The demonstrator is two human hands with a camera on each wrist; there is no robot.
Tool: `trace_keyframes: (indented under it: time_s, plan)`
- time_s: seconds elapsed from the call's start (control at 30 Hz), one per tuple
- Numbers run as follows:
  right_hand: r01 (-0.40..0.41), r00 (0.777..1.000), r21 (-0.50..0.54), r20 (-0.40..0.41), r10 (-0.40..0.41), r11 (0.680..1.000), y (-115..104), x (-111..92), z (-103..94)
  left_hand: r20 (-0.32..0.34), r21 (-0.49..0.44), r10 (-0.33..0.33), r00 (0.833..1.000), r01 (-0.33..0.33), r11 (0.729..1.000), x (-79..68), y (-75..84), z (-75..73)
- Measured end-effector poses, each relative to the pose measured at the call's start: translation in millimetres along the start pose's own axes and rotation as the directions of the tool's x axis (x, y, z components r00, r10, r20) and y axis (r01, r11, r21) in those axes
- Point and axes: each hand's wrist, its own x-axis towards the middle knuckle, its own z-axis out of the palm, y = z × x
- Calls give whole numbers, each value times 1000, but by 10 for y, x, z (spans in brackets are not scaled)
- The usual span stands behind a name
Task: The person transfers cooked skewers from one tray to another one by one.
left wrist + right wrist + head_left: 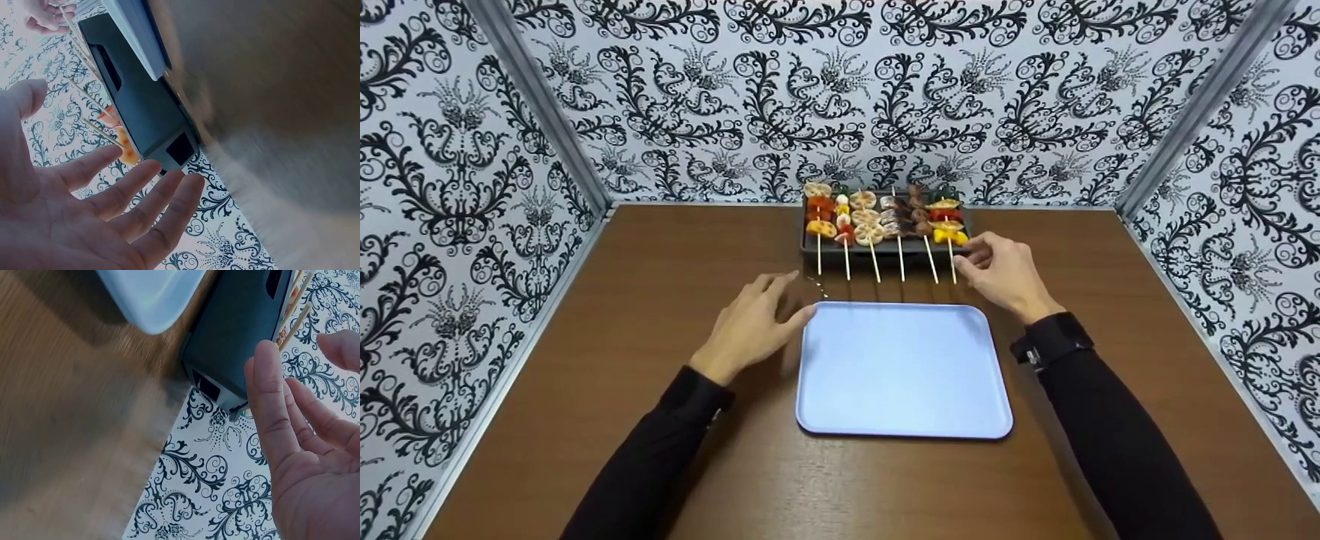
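Several food skewers lie side by side across a dark rectangular grill box (140, 107), their bare sticks pointing toward me. My right hand (1003, 274) is at the box's right front corner, thumb and fingers apart beside the stick of the rightmost skewer (949, 236), which carries yellow and red pieces. In the right wrist view the fingers (275, 416) are extended with a gap to the thumb. My left hand (750, 322) hovers with spread fingers by the far left corner of a pale blue tray (907, 367); its palm is bare in the left wrist view.
The tray lies flat on the brown wooden table (660, 262), in front of the grill box. Behind the box rises a wall (840, 97) with a black-and-white scroll pattern. Similar patterned panels stand to the left and right, joined by grey metal posts (547, 105).
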Motion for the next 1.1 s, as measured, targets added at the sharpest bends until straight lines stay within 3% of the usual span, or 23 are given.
trace_keyframes:
  time_s: [0.4, 0.9, 1.1]
  plan:
    - [-103, 994, 63, 39, 101, 993, -25, 22, 49, -28, -27, -15, 999, 14, 1000, 58, 43, -46]
    - [-119, 993, 67, 24, 118, 991, -69, 53, 114, -85, -26, -12, 996, 10, 1000, 130, 93, -127]
    - [-176, 984, 150, 56, 169, 973, -76, 72, 118, -107, -22, 7, 994, -9, 1000, 144, 133, -145]
